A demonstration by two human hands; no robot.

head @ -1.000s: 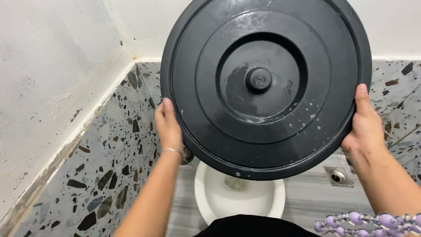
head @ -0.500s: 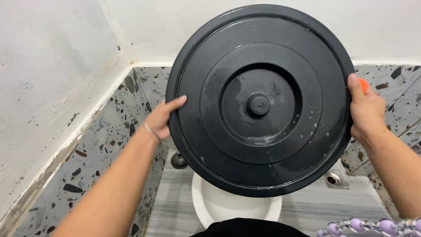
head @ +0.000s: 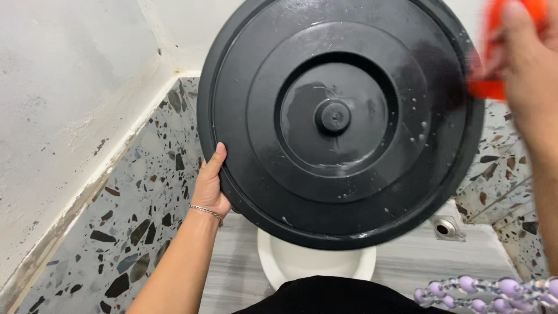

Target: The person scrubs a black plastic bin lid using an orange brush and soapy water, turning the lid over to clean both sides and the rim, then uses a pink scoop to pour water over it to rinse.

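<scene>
Held up face-on over the white toilet bowl (head: 317, 264): large round black lid (head: 340, 122), wet, w/ droplets and a soapy film around the central knob (head: 332, 116). No long axis to speak of, being a disc; flat face toward the camera, bottom edge just above the bowl. Gripped at lower-left rim by left hand (head: 210, 189), thumb up along the edge, fingers hidden behind, thin chain bracelet (head: 205, 213) at the wrist. Carried, by the look of it, on that hand alone. At upper-right rim, right hand (head: 526, 61), blurred, closed around an orange scrubber or sponge (head: 494, 64); orange piece at or just beside the lid's edge, contact not clear through the blur. Lid thus down and to the left of the right hand, its wet face nearest that hand at the upper-right quadrant. Beside the bowl, right of it: floor drain (head: 446, 228) in grey floor; speckled terrazzo wall tiles (head: 139, 197) left of the lid. Purple beads (head: 482, 288) at bottom right.
</scene>
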